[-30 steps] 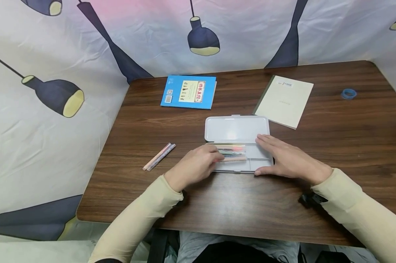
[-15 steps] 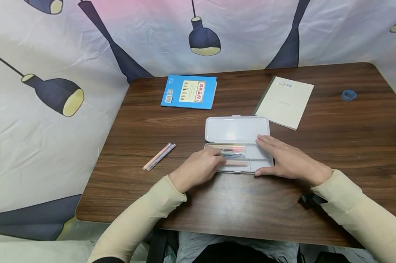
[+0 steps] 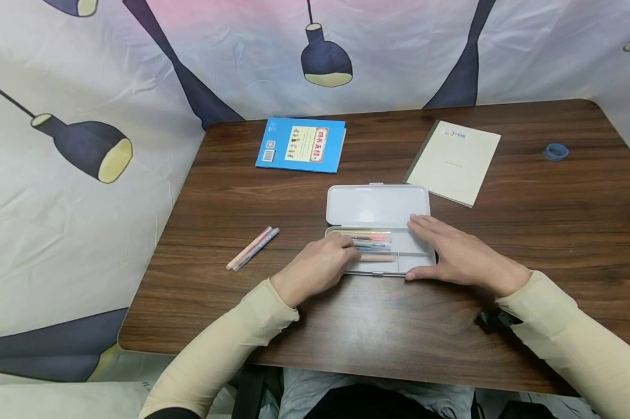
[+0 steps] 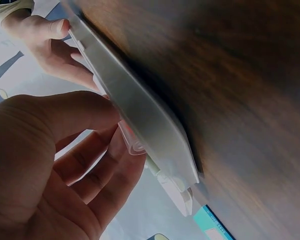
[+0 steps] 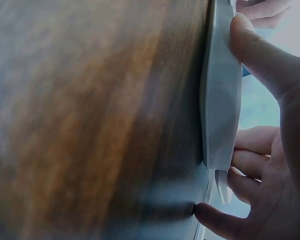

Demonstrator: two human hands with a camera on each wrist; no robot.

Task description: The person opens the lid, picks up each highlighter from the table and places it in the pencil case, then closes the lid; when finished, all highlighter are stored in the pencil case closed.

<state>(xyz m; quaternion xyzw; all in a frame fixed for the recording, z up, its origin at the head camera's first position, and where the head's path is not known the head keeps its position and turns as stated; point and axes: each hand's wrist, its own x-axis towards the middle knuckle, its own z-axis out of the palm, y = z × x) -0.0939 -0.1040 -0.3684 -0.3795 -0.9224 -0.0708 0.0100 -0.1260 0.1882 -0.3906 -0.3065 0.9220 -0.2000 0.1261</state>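
Note:
A white pencil case (image 3: 416, 263) lies with its lid raised on the table. My left hand (image 3: 317, 265) is over its left end, thumb and fingers pinching the end of a pale pink pen (image 3: 377, 258) in the front compartment. In the left wrist view the clear end of the pen (image 4: 135, 145) shows between the fingers. Several pens (image 3: 372, 241) lie in the back compartment, partly covered by the left hand. My right hand (image 3: 463, 256) holds the case's right end, thumb (image 5: 245, 40) on the front wall and fingers toward the back.
Two pens (image 3: 253, 248) lie side by side left of the case. Behind it are a blue book (image 3: 300, 145) and a cream notebook (image 3: 453, 163), close to the lid's corner. A blue tape roll (image 3: 556, 152) sits at the right on the brown table (image 3: 388, 331).
My left hand has moved slightly right and toward the front, bringing the pink pen down into the front compartment. The right hand has stayed in place on the case.

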